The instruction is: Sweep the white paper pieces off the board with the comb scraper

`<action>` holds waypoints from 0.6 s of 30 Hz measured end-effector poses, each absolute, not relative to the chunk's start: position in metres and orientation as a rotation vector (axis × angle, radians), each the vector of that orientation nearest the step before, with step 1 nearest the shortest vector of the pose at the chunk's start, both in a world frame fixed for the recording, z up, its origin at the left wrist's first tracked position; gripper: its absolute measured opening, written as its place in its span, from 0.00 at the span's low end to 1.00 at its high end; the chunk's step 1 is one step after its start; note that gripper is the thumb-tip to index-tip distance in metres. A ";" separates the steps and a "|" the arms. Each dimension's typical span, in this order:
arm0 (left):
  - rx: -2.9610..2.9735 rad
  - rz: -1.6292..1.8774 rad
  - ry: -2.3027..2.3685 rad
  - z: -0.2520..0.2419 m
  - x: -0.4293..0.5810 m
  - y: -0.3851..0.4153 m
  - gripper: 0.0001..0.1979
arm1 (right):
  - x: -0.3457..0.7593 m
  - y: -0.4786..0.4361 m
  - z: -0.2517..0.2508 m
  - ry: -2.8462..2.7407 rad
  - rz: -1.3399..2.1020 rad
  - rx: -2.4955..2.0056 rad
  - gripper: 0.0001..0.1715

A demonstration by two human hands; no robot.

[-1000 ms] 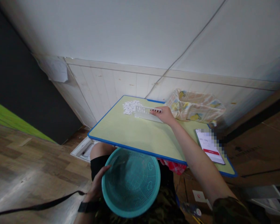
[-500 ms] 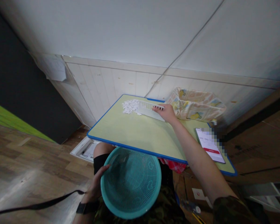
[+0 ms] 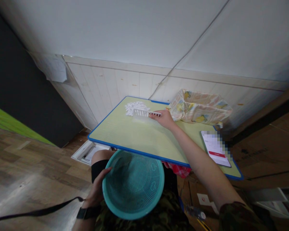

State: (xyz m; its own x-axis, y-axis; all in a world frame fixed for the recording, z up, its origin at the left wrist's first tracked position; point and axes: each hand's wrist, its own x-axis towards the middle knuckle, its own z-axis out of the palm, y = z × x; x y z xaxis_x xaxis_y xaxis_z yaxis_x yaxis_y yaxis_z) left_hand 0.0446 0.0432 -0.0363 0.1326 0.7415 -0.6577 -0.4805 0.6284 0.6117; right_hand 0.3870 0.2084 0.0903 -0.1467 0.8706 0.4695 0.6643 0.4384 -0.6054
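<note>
My left hand (image 3: 100, 183) grips the left rim of a teal plastic colander (image 3: 135, 186), which is tilted towards me over my lap, just under the table's front edge. Nothing shows inside it. At the far side of the table, my right hand (image 3: 164, 118) is closed on one end of a flat white plastic panel with slots along its top edge (image 3: 141, 113). The panel stands on its long side, its lower part blurred. Behind it and to its left lies a heap of small white pieces (image 3: 132, 107), possibly paper, partly hidden by the panel.
The pale green table (image 3: 135, 141) has a blue edge and stands against the wall. A cloth-lined basket (image 3: 199, 109) sits at the back right. A phone (image 3: 216, 149) lies at the right end. Below the table at left is a white tray-like box (image 3: 86, 152).
My right hand has moved the slotted panel left and towards me, turning it more upright in front of the white heap. My left hand still holds the colander.
</note>
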 end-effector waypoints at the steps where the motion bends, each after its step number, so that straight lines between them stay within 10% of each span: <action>1: 0.280 0.887 1.108 -0.036 0.044 0.043 0.09 | 0.388 0.208 0.091 -1.878 0.319 -1.307 0.29; 18: 0.297 0.964 1.071 -0.018 0.041 0.045 0.10 | 0.385 0.211 0.083 -1.832 0.487 -1.182 0.25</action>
State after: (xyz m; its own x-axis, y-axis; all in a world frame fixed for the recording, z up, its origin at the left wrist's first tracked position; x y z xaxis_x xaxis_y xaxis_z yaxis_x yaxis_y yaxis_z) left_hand 0.0407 0.0449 -0.0177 0.1366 0.7841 -0.6054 -0.5198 0.5770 0.6300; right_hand 0.3854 0.2113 0.0829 -0.1633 0.8726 0.4603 0.5291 0.4713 -0.7057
